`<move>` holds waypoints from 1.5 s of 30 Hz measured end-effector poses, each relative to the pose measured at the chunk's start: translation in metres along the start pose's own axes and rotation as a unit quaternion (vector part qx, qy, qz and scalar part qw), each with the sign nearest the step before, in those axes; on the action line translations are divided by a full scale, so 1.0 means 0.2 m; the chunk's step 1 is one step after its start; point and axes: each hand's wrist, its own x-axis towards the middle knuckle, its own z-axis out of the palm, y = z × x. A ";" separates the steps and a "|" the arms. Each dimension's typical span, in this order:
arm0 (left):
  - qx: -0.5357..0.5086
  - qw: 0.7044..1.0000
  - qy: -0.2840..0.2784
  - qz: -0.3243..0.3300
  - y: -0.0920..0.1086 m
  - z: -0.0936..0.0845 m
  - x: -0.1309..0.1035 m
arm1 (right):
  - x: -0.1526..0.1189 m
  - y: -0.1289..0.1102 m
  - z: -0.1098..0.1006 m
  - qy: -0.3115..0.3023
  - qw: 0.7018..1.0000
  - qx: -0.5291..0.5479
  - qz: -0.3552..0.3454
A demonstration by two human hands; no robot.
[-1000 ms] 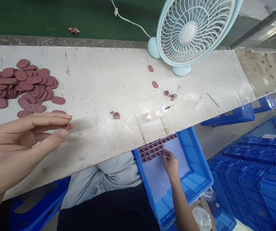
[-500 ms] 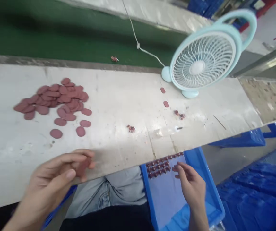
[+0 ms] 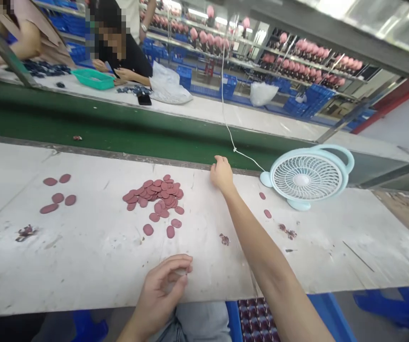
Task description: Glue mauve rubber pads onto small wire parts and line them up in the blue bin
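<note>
My left hand is over the table's near edge, its fingers curled and the thumb tip close to the index finger. Whatever sits at its fingertips is too small to make out. My right hand reaches across to the table's far edge beside the green belt, fingers bent inward; their tips are hidden. Between and left of the hands lies a pile of dull red oval pieces, with several strays around it. Below my right forearm, a blue tray holds rows of shiny dark red pieces, partly covered by the arm.
A light blue fan stands at the right, its white cord crossing the green belt. Reddish scraps and a thin stick lie on the white table. Co-workers sit opposite near a green basket.
My view has tilted up. My right hand has gone from above the tray to the table's far edge. The reddish piece in my left hand no longer shows.
</note>
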 end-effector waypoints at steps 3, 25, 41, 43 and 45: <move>0.006 1.000 0.017 0.020 0.00 0.02 0.00 | 0.20 0.07 0.01 -0.022 0.998 -0.056 0.028; -0.141 0.982 0.114 -0.059 0.12 0.03 0.00 | -1.08 0.26 -0.28 -0.005 0.981 0.161 0.108; -0.420 0.878 0.009 -0.229 0.12 0.14 -0.05 | -1.30 0.61 -0.31 -0.132 0.248 0.946 0.163; -0.428 0.875 -0.004 -0.225 0.12 0.15 -0.06 | -1.34 0.54 -0.32 -0.095 0.294 0.931 0.193; -0.433 0.872 -0.012 -0.227 0.12 0.15 -0.07 | -1.39 0.43 -0.33 -0.050 0.394 0.889 0.228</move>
